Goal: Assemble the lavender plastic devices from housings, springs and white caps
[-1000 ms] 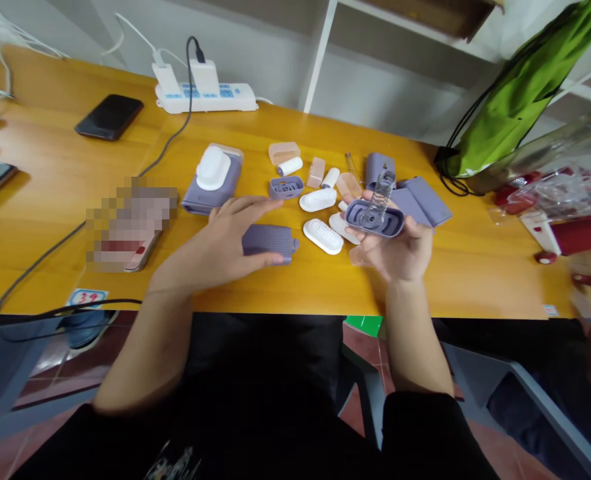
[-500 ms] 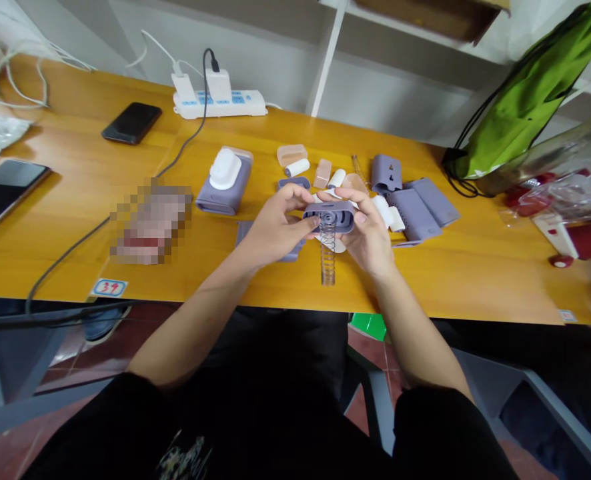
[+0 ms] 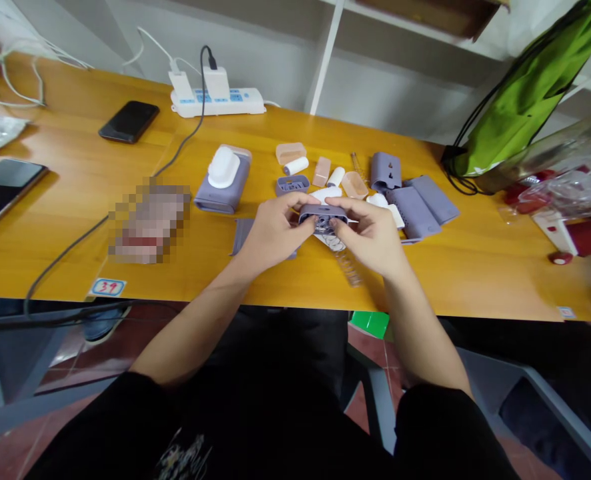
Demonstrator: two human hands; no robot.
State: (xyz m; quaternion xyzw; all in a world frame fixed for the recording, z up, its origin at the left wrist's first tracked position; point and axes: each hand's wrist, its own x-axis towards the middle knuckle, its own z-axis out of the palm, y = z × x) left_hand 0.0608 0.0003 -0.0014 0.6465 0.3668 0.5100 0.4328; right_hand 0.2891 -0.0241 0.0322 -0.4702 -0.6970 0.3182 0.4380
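Observation:
Between my two hands is a small purple plastic cap [image 3: 324,210], its hollow side turned toward me. My left hand [image 3: 278,230] grips its left end, the thumb reaching into the hollow. My right hand [image 3: 373,233] closes on the right end, with the thumb pressed at the middle. A metal coil spring [image 3: 349,268] hangs slanting down from the cap, its upper part partly hidden by the right thumb. Behind the hands lie a similar purple cap [image 3: 292,185], white rollers [image 3: 296,166] and peach-coloured caps [image 3: 291,153]. A flat purple piece [image 3: 243,233] lies partly under my left hand.
Purple housings [image 3: 415,210] lie right of the hands, with another spring [image 3: 359,167] behind. At left stands a purple case with a white top [image 3: 224,168]. Further off are two phones [image 3: 129,122], a power strip [image 3: 250,101], a grey cable [image 3: 188,141] and a green bag [image 3: 540,93].
The spring has swung from hanging straight down to slanting right. My right thumb has moved inward onto the cap's hollow, and the cap has shifted slightly left.

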